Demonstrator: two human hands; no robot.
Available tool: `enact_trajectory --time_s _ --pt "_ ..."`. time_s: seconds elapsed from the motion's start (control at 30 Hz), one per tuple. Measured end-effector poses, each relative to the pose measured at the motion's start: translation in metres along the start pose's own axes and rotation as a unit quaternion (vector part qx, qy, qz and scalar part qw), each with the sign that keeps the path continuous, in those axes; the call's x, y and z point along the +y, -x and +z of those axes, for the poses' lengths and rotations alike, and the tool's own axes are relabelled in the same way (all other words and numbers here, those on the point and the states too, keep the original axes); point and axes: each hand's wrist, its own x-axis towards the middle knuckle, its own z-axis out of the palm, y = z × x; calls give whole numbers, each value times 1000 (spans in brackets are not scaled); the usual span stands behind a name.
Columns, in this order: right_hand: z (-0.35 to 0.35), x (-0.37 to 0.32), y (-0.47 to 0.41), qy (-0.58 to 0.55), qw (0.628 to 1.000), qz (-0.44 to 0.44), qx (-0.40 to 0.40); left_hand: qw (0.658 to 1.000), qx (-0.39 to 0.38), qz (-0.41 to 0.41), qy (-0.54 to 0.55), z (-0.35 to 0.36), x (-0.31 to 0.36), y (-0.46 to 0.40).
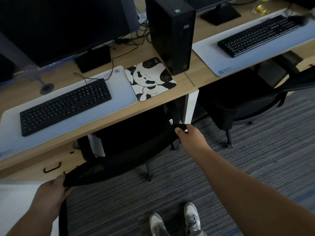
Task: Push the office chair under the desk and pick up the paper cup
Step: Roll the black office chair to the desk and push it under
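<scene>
A black office chair [122, 157] stands with its seat tucked beneath the wooden desk [153, 106]; only its backrest top sticks out toward me. My left hand [51, 189] grips the left end of the backrest's top edge. My right hand [190, 138] is closed on the right end of that edge, close to the white desk leg [191, 106]. No paper cup shows anywhere in the view.
On the desk lie a black keyboard [66, 106] on a pale mat, a panda mouse pad [150, 79], a monitor [64, 26] and a black computer tower [172, 34]. A second chair [238, 106] sits under the neighbouring desk on the right. A drawer unit [51, 166] stands left. My shoes [175, 220] are on striped carpet.
</scene>
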Motion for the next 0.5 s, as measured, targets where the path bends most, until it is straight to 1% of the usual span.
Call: enact_trajectory --time_s 0.13,0.33,0.5 --pt "-1 1 2 6 1000 -1 -4 1000 -6 12 1 1 0 3" --pt "-3 -2 3 1 1000 0 -5 999 -32 9 -3 2 4 12" --pt "-4 -3 5 12 1000 1 -3 1000 -21 7 14 6 4 21"
